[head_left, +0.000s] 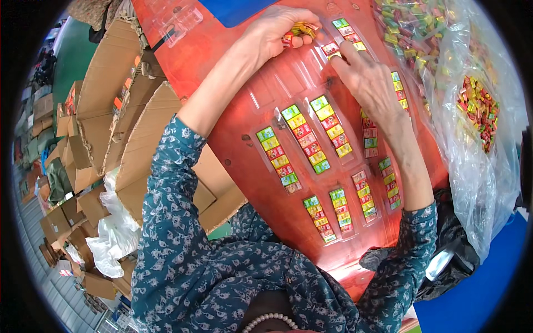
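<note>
On the red counter [250, 127], the left hand [277, 30] is curling closed around a handful of small wrapped candies [300, 30]. Just beside it, the right hand [366, 77] is lying open, fingertips [345, 51] pressing on a candy strip [347, 36]. Filled clear trays [302, 141] are lying below the hands; a clear bag of candies [477, 108] is sitting at the right.
</note>
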Action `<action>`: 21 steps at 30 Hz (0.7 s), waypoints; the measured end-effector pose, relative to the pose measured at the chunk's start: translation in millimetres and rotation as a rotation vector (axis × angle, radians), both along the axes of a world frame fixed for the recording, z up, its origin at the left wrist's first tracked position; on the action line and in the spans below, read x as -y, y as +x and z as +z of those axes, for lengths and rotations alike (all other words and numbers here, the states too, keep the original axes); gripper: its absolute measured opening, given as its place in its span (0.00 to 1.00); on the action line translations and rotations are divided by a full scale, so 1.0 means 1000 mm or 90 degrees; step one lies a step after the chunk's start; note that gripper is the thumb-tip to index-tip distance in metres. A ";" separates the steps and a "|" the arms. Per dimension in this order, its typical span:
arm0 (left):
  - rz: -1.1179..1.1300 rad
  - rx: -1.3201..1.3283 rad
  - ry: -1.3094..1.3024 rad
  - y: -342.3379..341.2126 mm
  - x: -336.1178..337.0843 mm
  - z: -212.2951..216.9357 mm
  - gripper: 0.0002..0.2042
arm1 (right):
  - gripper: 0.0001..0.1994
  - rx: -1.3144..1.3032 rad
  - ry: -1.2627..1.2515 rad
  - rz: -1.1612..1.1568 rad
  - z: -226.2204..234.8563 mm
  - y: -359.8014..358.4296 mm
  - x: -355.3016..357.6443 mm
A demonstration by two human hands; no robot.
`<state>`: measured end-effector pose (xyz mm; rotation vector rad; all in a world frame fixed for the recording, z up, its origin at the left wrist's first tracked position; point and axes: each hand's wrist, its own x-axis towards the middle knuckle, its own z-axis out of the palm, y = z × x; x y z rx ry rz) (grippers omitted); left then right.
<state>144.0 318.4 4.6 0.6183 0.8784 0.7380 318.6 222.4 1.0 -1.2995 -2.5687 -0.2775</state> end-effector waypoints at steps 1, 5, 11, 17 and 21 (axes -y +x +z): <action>-0.002 0.002 -0.001 0.002 -0.002 -0.001 0.08 | 0.04 -0.048 -0.033 -0.010 -0.001 0.003 0.001; -0.119 -0.143 0.109 0.009 -0.010 0.000 0.08 | 0.07 -0.187 -0.084 -0.061 -0.008 0.009 -0.001; -0.136 -0.184 0.152 0.018 -0.012 0.003 0.09 | 0.06 -0.426 -0.143 -0.110 -0.001 -0.001 -0.004; -0.112 0.078 -0.150 0.017 -0.022 -0.014 0.15 | 0.07 -0.540 -0.028 -0.112 0.019 -0.024 -0.014; 0.003 0.091 -0.153 0.015 -0.018 -0.033 0.14 | 0.09 -0.421 -0.022 -0.080 0.030 -0.034 -0.021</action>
